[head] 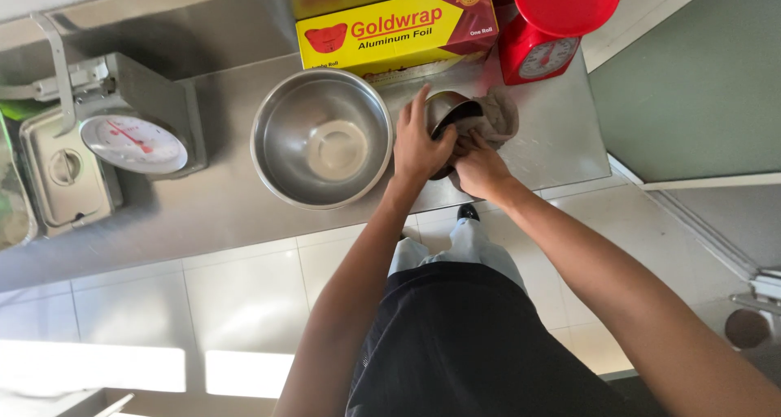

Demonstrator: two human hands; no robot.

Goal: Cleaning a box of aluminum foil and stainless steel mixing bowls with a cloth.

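Wiping a small steel bowl (452, 114) near the counter's (228, 213) front right edge, I steady its rim with my left hand (417, 144) while my right hand (480, 166) presses a grey cloth (498, 116) against it. Just left, the large steel bowl (321, 137) sits empty; foil box (396, 28) and red scale (547, 28) stand behind.

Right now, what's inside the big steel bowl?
The big steel bowl looks empty: only its bare, shiny base shows. Nothing covers it; the left hand rests beside it on a small metal bowl, whose inside is mostly hidden by a cloth.
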